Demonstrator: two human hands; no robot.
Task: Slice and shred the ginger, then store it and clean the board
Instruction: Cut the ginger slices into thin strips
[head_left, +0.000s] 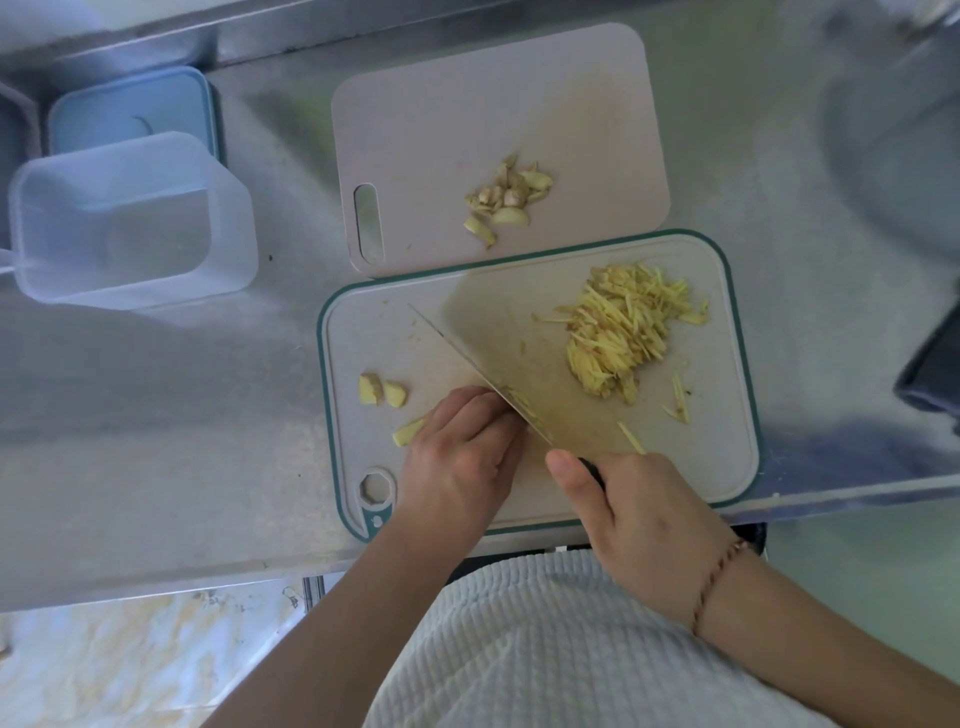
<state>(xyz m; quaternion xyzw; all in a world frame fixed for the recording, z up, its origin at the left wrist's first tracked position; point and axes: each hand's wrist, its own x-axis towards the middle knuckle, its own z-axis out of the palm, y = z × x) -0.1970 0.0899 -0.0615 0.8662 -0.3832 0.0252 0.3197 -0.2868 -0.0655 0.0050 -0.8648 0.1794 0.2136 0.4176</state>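
A teal-rimmed cutting board (727, 415) lies at the counter's front edge. On its right part sits a heap of shredded ginger (623, 332). My right hand (634, 514) grips the handle of a broad cleaver (524, 364), whose blade is tilted with its edge down on the board. My left hand (462, 452) lies with curled fingers against the blade's left side, covering the ginger under the edge. A ginger slice (408, 431) shows by its fingers. Two ginger chunks (382, 391) lie further left on the board.
A second, plain board (441, 119) behind carries ginger peel scraps (506, 200). A clear plastic container (130, 218) and a blue lid (130, 109) stand at the left on the steel counter (156, 415). A dark object (935, 364) sits at the right edge.
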